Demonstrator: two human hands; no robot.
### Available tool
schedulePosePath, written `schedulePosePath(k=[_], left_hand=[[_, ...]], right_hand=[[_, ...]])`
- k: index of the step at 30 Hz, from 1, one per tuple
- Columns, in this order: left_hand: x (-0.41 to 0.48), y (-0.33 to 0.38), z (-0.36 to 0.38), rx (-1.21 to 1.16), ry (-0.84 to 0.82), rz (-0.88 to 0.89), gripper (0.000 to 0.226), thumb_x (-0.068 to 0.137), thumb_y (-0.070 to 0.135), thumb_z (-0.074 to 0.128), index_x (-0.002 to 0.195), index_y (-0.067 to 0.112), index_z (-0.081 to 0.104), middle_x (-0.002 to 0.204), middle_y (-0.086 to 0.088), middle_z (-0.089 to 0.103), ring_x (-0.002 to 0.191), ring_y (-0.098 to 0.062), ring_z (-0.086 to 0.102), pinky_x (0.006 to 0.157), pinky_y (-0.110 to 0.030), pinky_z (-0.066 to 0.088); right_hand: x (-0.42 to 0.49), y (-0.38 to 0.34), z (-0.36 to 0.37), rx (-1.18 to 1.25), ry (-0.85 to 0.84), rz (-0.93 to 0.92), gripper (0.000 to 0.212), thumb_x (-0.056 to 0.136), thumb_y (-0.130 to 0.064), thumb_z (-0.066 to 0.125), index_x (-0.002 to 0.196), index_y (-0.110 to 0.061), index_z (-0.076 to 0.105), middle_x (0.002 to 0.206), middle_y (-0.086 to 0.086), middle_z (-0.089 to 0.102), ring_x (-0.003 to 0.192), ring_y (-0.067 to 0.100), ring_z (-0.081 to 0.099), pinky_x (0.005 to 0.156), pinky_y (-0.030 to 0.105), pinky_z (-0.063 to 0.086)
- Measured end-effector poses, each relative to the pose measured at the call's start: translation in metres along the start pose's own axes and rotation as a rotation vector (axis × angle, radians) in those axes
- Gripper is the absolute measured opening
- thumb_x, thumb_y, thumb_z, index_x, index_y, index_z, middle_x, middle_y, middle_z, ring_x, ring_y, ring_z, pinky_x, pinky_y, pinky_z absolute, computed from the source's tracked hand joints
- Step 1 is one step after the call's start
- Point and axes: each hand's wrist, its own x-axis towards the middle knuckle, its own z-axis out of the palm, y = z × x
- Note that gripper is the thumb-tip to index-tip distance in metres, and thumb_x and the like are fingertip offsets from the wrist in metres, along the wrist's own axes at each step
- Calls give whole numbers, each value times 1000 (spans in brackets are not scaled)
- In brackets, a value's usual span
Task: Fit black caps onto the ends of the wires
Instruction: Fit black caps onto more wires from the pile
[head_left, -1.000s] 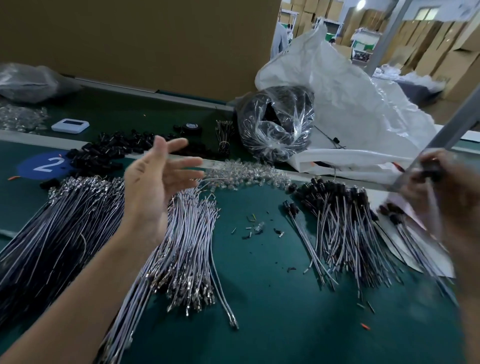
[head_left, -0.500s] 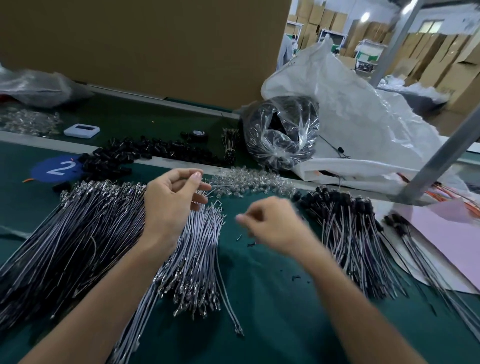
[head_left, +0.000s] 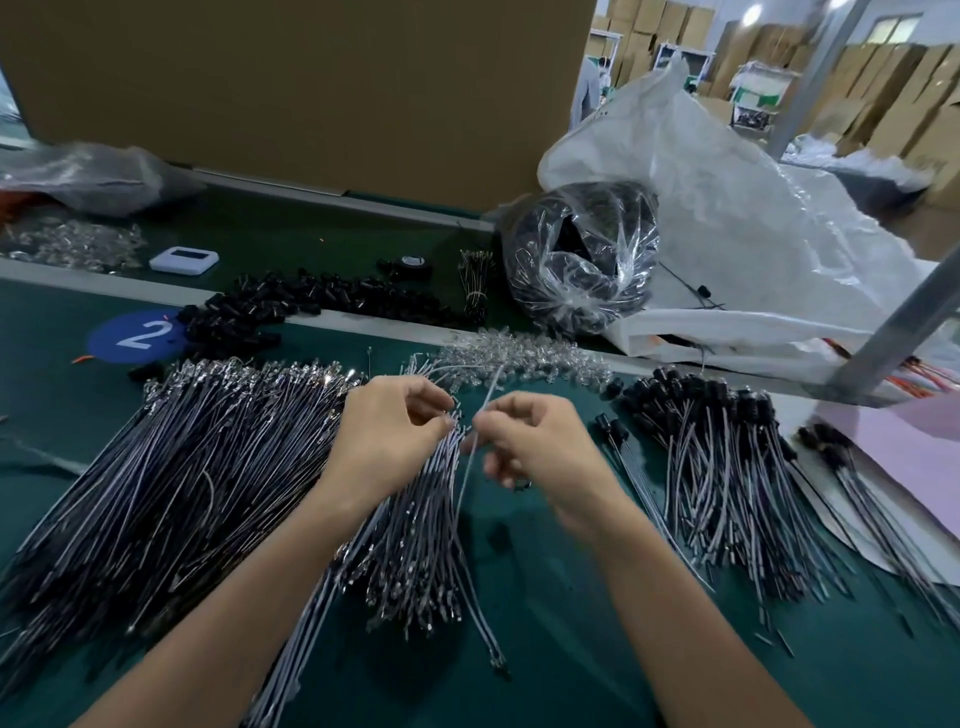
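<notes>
Over the green table (head_left: 571, 649), the right hand (head_left: 540, 447) pinches a single grey wire (head_left: 470, 467) between thumb and forefinger, the wire running up past the fingers and down toward the table. The left hand (head_left: 389, 436) is just beside it with its fingers curled together over the middle bundle of uncapped wires (head_left: 410, 545), though what they grip is hidden. Loose black caps (head_left: 311, 296) lie heaped at the far edge, and capped wires (head_left: 727, 467) are fanned out to the right.
</notes>
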Motion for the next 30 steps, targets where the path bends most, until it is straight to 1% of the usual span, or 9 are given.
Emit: schedulePosePath(k=[3, 5, 7, 11, 15, 19, 25, 27, 30], left_hand=[[3, 5, -17, 151, 41, 16, 14, 84, 11, 75, 96, 20, 74, 79, 11, 69, 72, 0, 64, 66, -7, 48], [6, 5, -36, 394, 153, -18, 14, 86, 15, 74, 99, 21, 73, 86, 5, 72, 75, -10, 65, 67, -21, 51], [8, 3, -53, 666, 222, -109, 9, 85, 20, 74, 93, 23, 72, 87, 0, 71, 76, -21, 63, 63, -28, 46], [7, -1, -57, 857, 51, -273, 11, 84, 27, 75, 90, 19, 72, 85, -5, 67, 78, -28, 62, 61, -31, 43], [10, -5, -55, 736, 10, -266, 11, 86, 14, 69, 88, 23, 75, 86, -6, 69, 84, -29, 66, 68, -34, 52], [10, -6, -57, 694, 44, -245, 20, 84, 6, 63, 87, 22, 74, 89, -6, 69, 82, -29, 63, 64, -33, 48], [13, -9, -64, 451, 116, -191, 21, 91, 3, 60, 105, 13, 72, 95, -9, 70, 84, -29, 68, 76, -42, 59], [15, -5, -64, 274, 191, -116, 18, 90, 5, 67, 106, 12, 72, 86, -3, 70, 79, -21, 70, 77, -36, 59], [8, 15, -65, -31, 274, 111, 22, 84, 8, 74, 102, 20, 71, 81, 9, 70, 68, -3, 68, 67, -12, 54]], right_hand=[[-9, -8, -20, 303, -27, -47, 4, 90, -2, 61, 90, -4, 64, 66, 6, 67, 43, 7, 49, 40, 13, 38], [-13, -10, -32, 491, -28, -63, 3, 83, -7, 64, 86, -5, 64, 64, 6, 62, 43, 6, 45, 40, 12, 38], [-14, -8, -37, 564, 9, -80, 5, 79, -11, 66, 80, -7, 63, 63, 5, 60, 42, 6, 43, 40, 12, 37], [-12, -4, -36, 541, 61, -100, 8, 80, -15, 67, 71, -14, 67, 64, 7, 60, 40, 5, 44, 39, 12, 37], [-13, -1, -33, 459, 61, -110, 6, 79, -18, 68, 77, -13, 64, 63, 6, 61, 41, 5, 45, 39, 12, 38], [-14, 0, -32, 423, 64, -113, 7, 79, -20, 68, 78, -14, 63, 64, 6, 62, 41, 5, 46, 39, 13, 39], [-13, 3, -31, 371, 75, -93, 8, 87, -17, 66, 81, -13, 62, 65, 7, 62, 44, 7, 48, 41, 14, 39], [-13, 3, -30, 350, 79, -93, 8, 89, -15, 64, 82, -13, 62, 65, 6, 62, 45, 7, 48, 42, 15, 38], [-14, 4, -26, 313, 63, -99, 8, 87, -19, 67, 83, -13, 63, 66, 5, 64, 46, 6, 48, 43, 15, 38]])
